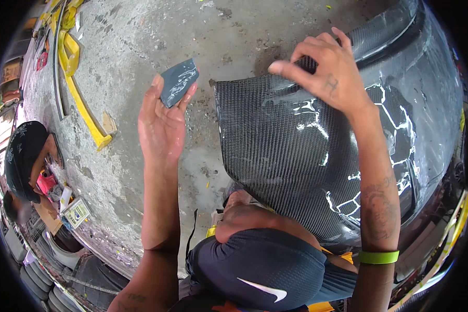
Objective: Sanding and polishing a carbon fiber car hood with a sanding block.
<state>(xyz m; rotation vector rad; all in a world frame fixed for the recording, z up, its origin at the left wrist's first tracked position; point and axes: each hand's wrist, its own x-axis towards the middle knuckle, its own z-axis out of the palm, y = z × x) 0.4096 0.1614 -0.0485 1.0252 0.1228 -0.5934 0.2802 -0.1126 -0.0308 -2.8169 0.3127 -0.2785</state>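
Left hand: palm up, raised, pinching a dark grey abrasive sheet at its fingertips; right hand gripping the top edge of a carbon-weave panel.
Panel propped on the knee over concrete floor; surface wet, glossy in streaks; sheet off the panel; sanding looks partway, top edge probably still pending.

Concrete floor, apparently yellow strips.

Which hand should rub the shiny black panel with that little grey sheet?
Probably the left hand: it already pinches the grey sheet in its fingertips, just beside the panel. The right hand grips the panel's top edge, steadying it.
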